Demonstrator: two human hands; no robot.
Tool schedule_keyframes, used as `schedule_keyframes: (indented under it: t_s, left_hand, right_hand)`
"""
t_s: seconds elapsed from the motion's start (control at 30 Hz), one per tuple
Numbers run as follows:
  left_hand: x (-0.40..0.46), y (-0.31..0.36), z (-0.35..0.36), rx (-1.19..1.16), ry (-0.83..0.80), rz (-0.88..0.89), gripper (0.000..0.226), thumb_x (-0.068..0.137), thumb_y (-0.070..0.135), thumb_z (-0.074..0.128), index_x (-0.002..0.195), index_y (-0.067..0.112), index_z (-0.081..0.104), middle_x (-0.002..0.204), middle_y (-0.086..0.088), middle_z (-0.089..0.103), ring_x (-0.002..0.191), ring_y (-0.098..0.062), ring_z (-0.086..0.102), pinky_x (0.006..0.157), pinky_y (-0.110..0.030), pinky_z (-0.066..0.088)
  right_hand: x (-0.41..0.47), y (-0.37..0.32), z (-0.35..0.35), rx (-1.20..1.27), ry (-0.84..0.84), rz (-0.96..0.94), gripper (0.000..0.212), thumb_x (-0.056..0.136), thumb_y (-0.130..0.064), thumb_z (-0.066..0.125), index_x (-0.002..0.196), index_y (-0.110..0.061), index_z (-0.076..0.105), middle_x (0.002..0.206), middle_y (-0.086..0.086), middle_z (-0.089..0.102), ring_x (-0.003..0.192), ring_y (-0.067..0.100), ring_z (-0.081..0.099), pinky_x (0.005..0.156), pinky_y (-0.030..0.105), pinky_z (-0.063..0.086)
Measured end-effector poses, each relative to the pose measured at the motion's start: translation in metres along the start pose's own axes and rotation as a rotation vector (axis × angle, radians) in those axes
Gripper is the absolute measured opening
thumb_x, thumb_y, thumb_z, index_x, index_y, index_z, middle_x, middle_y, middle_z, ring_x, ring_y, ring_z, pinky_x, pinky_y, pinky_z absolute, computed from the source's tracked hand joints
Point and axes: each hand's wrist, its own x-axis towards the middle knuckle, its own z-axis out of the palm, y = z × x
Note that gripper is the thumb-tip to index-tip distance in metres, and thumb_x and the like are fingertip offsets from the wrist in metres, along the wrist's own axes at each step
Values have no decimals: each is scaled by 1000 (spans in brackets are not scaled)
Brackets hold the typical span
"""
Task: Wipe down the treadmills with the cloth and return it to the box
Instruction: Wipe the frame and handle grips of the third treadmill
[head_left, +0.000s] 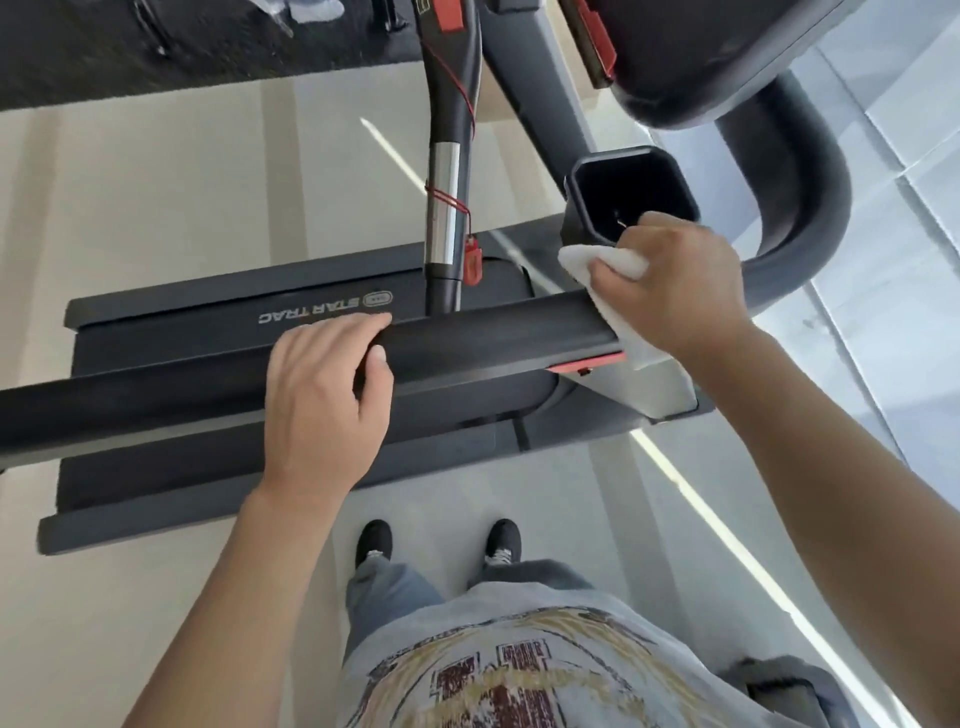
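A black treadmill handrail (493, 338) runs across the middle of the view, above the dark treadmill deck (208, 322) marked STAR TRAC. My left hand (324, 395) rests on top of the rail, fingers curled over it. At the rail's right end my right hand (675, 286) grips a white cloth (608, 262) and presses it against the rail end, just below a black cup holder (631, 195). Part of the cloth hangs behind the rail's red end cap (587, 361). No box is in view.
The treadmill console (701, 57) and a curved grey arm (800, 182) stand at upper right. A centre post with a chrome section (443, 208) carries a red safety cord and clip (471, 262). My feet (436, 543) stand on pale floor beside the deck.
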Motion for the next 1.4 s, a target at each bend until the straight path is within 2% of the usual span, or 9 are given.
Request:
schedule_keyframes:
  t_s: [0.37,0.47,0.6,0.83,0.9,1.07,1.17,1.3,1.4]
  left_hand:
    - [-2,-28,-25,21,-38,-4,33,106,21,51,129,11,71,126,-4,73,119,-24,65,111,-38,41]
    - [-9,-53,-41,45,-27,-28,31,105,21,52,126,10,72,122,-4,74,116,-25,66,109,-39,42]
    - [-21,-95,-68,57,-16,-72,31,105,20,51,125,10,72,120,-4,74,113,-25,66,108,-42,44]
    - [-49,-178,-125,141,2,-201,33,106,24,47,125,13,71,123,-4,73,118,-26,64,115,-53,39]
    - [-54,-197,-138,120,2,-190,31,106,23,47,121,12,71,119,-3,73,115,-26,65,108,-52,43]
    - [-65,-241,-162,12,8,-273,27,106,19,45,112,8,68,112,-4,70,104,-25,60,93,-36,48]
    - [-67,-258,-172,-10,-22,-313,26,109,22,44,114,11,67,113,-1,68,103,-22,57,86,-34,47]
    - [-53,-255,-171,-41,-67,-282,22,105,13,42,99,10,63,99,2,64,90,-21,54,73,-43,49]
    - [-39,-243,-160,-29,-137,-179,26,103,18,40,95,11,63,94,1,65,84,-25,56,72,-49,49]
  right_hand:
    - [-13,-124,42,39,93,-249,33,90,-35,66,65,-19,51,64,-3,51,59,22,49,56,28,28]
    - [-16,-177,59,116,95,-321,35,90,-31,67,68,-21,41,64,-4,40,58,19,37,54,30,29]
    - [-20,-238,82,134,83,-397,30,90,-31,66,68,-15,54,64,0,51,59,19,35,57,32,28]
    - [-29,-353,115,206,83,-507,26,88,-29,66,70,-12,58,66,3,55,59,25,49,59,33,29]
    - [-32,-389,126,239,67,-525,26,90,-29,63,72,-11,59,67,4,56,61,27,52,58,35,37]
    - [-37,-466,145,255,-13,-538,26,87,-29,71,72,-12,59,67,3,55,59,26,49,60,33,31]
    - [-34,-481,148,274,-52,-512,30,85,-32,74,69,-14,58,63,0,52,56,23,45,57,30,29]
    - [-30,-474,142,325,-94,-442,40,83,-34,73,64,-19,42,58,-7,41,51,21,41,51,26,20]
    - [-24,-447,132,251,-168,-356,39,88,-41,65,64,-21,43,58,-7,48,54,20,48,50,27,27]
